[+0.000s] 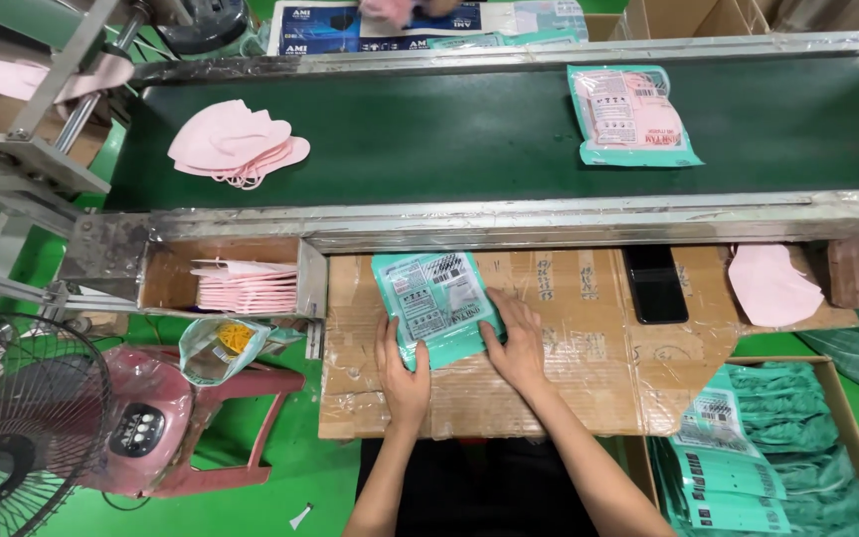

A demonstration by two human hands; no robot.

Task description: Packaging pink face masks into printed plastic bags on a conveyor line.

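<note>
A teal printed pouch (434,301) lies on the taped cardboard work surface (589,378). My left hand (402,370) grips its lower left edge, thumb on top. My right hand (517,343) presses on its right side, fingers spread along the edge. A stack of pink face masks (247,288) fills a small cardboard bin to the left. On the dark green conveyor belt (449,129) rest a pile of pink masks (234,144) and a filled teal pouch (628,114).
A black phone (654,283) and one loose pink mask (773,286) lie on the cardboard at right. A box of empty teal pouches (758,457) stands lower right. A fan (22,423), a pink stool (211,418) and a bag hang lower left.
</note>
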